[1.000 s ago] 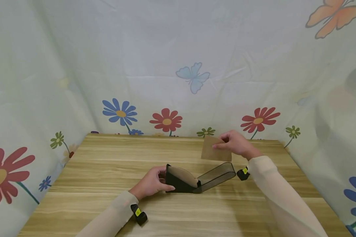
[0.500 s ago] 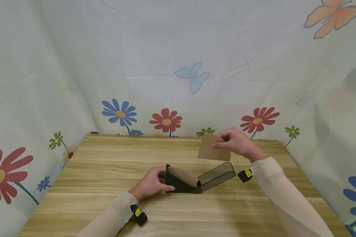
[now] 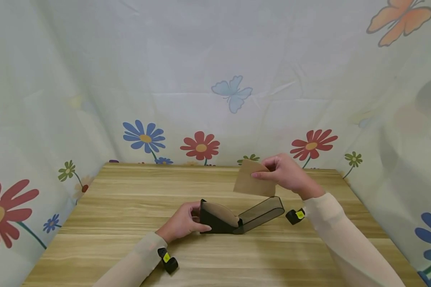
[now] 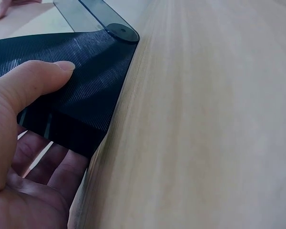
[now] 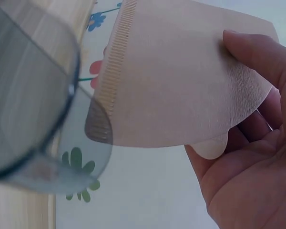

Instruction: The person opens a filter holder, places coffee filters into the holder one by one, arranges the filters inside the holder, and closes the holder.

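My left hand (image 3: 181,223) grips the closed end of a black ribbed coffee filter holder (image 4: 81,90), thumb on its side and fingers round the back. The holder rests on the table with its smoky see-through lid (image 3: 263,213) swung open to the right. Brown paper filters (image 3: 220,211) show inside it. Above the lid, my right hand (image 3: 287,175) pinches a tan paper coffee filter (image 5: 176,76) by its curved edge. The crimped seam of this filter faces away from the hand, and a small tab sticks out beneath it in the right wrist view.
The wood-grain table (image 3: 129,187) stretches to both sides and behind the holder. A white curtain (image 3: 186,56) printed with flowers and butterflies hangs along its back and sides. A small black camera is strapped to each wrist.
My right hand has shifted a little to the left and slightly up, carrying the coffee filter over the open lid. The left hand and the filter holder have stayed in place.
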`<state>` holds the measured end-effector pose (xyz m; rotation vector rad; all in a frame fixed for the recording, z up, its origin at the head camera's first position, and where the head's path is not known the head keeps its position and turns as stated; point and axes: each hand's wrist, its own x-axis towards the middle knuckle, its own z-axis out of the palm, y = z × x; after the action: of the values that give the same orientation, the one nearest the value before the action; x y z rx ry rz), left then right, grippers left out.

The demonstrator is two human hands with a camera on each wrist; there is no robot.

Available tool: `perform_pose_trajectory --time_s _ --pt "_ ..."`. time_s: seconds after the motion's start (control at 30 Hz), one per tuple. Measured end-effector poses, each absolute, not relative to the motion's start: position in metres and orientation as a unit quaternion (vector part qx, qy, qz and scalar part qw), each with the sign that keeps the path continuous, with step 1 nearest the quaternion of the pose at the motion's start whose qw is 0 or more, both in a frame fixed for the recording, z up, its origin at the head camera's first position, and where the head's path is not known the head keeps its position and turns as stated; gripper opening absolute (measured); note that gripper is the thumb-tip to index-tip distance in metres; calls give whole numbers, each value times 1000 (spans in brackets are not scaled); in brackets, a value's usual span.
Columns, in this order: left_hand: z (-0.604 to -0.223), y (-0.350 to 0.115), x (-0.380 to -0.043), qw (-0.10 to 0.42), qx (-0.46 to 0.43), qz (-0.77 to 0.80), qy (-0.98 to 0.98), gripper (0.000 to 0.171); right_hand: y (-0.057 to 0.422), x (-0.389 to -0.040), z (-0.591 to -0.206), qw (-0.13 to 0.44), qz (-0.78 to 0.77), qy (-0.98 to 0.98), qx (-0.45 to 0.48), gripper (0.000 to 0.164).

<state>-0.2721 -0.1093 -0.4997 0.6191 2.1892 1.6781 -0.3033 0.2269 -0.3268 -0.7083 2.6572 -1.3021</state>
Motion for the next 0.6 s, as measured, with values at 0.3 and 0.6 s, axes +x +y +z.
perform_pose_trajectory --time_s 0.3,0.6 --pt "-501 -110 -273 154 218 583 767 40 215 -295 -329 47 -442 861 -247 27" --pt "-502 -110 -273 149 218 575 775 41 196 -281 -333 54 -445 853 -269 33"
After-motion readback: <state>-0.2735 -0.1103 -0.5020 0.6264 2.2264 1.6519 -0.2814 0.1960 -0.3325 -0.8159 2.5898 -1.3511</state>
